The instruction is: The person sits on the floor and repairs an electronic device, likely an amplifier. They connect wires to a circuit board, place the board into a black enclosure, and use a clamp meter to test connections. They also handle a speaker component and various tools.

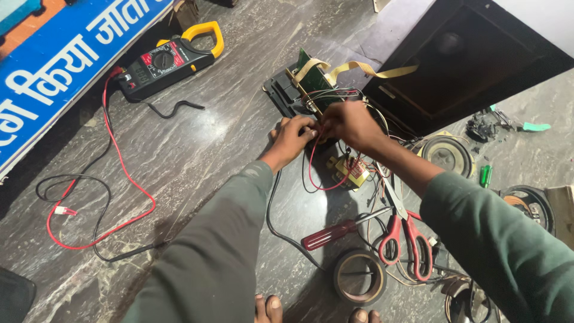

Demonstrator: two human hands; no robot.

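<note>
Both my hands meet over a bundle of thin wires beside a green circuit board [312,76] on a black unit. My left hand [293,136] pinches a red wire [312,173] that loops down toward a small yellow transformer [350,170]. My right hand [351,122] is closed on the wires just right of the left one, fingers touching them. A flat tan ribbon cable [365,69] arcs off the board. Exactly which strands each hand grips is hidden by the fingers.
A black and yellow clamp meter [164,63] with red and black leads [122,173] lies at left. A red-handled screwdriver [335,232], red scissors [406,236], a tape roll [359,276], loose speakers [448,154] and a dark speaker box [472,60] lie at right. A blue signboard [54,66] lies far left.
</note>
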